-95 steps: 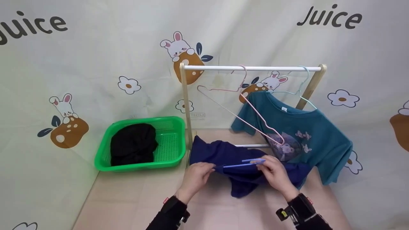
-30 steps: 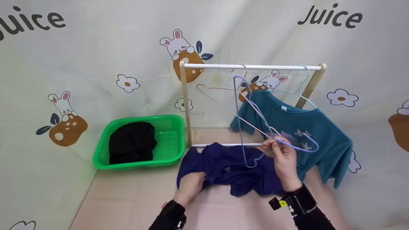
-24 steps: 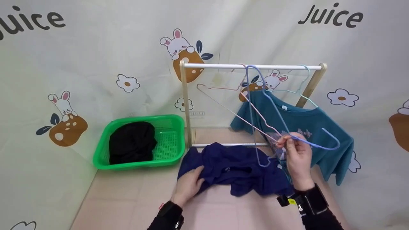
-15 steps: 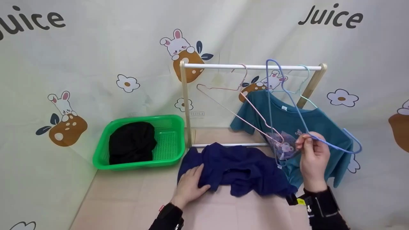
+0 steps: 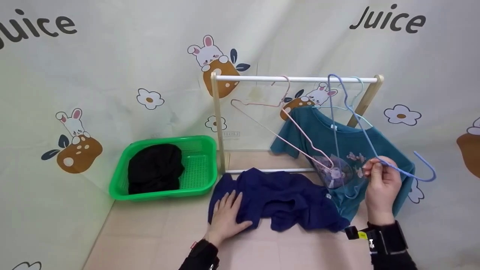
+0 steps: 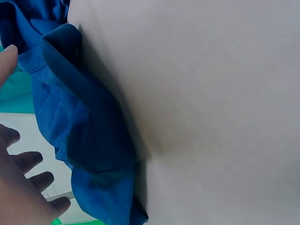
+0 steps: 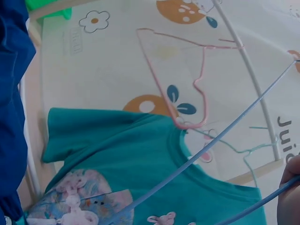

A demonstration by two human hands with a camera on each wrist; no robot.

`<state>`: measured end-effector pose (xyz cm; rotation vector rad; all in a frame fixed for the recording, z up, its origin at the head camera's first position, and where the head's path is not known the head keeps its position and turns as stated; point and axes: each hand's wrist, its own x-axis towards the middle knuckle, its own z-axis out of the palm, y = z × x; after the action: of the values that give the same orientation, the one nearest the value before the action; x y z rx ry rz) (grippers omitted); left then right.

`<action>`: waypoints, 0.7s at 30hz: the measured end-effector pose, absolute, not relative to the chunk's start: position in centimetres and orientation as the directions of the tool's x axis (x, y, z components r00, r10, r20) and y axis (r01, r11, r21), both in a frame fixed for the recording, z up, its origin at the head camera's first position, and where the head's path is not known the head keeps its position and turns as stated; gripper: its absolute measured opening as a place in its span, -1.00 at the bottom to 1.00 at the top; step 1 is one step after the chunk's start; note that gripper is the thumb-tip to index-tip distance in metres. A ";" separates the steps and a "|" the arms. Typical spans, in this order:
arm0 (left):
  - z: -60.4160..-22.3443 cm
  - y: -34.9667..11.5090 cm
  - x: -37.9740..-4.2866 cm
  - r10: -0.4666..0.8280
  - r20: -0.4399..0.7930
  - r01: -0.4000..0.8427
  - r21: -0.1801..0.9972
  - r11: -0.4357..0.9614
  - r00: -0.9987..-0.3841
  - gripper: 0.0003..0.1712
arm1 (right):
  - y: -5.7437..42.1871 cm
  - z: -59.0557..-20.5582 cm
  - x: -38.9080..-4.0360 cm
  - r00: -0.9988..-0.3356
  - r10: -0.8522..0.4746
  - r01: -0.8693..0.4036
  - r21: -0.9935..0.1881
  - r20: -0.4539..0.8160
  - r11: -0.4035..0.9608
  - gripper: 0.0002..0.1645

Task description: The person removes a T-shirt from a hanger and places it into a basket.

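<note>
A navy shirt [image 5: 296,183] lies crumpled at the foot of the rack, its neck opening facing me. Across its left part my left hand [image 5: 227,217] lies with fingers spread; the left wrist view shows the same fingers beside the blue-looking cloth [image 6: 93,126]. My right hand [image 5: 382,187] pinches a blue clothes hanger [image 5: 407,173] between thumb and fingers near the base of its hook. The hook points right, and the hanger's body rises in front of the teal T-shirt [image 5: 356,146]. In the right wrist view, only part of the right hand shows at the edge.
A small rack with a white rail [image 5: 247,78] and wooden posts stands behind the shirt. From it hang a pink hanger [image 5: 296,125] and the teal T-shirt on a mint hanger [image 5: 362,88]. At left sits a green basket [image 5: 161,195] with black cloth [image 5: 155,168].
The blue hanger, earlier low over the navy shirt, has come up and moved right in my right hand. My left hand has gone from gripping the cloth to lying spread on it.
</note>
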<state>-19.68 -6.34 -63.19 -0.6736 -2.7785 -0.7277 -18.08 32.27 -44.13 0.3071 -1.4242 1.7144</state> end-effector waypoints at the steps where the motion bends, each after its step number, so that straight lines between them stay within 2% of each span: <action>1: -63.2 -6.3 -19.8 0.374 0.292 0.469 0.411 0.782 -0.880 0.13 | 32.4 -44.2 -18.3 -0.613 0.447 -0.716 -0.698 0.651 0.035 -0.78; 9: -63.3 -5.6 -20.3 0.342 0.271 0.427 0.388 0.817 -0.900 0.25 | 32.9 -44.8 -21.4 -0.696 0.408 -0.567 -0.801 0.591 0.194 -0.74; 14: -63.4 -5.4 -20.3 0.326 0.275 0.415 0.398 0.818 -0.905 0.28 | 32.6 -44.6 -22.5 -0.725 0.368 -0.519 -0.813 0.582 0.263 -0.73; 21: -63.7 -5.3 -20.3 0.331 0.301 0.432 0.387 0.814 -0.894 0.27 | 31.5 -42.5 -23.8 -0.751 0.341 -0.446 -0.815 0.566 0.369 -0.75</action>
<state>-20.35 -5.32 -63.70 -0.5927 -2.7794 -0.6706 -23.82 31.46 -42.54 0.0913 -1.9398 1.4509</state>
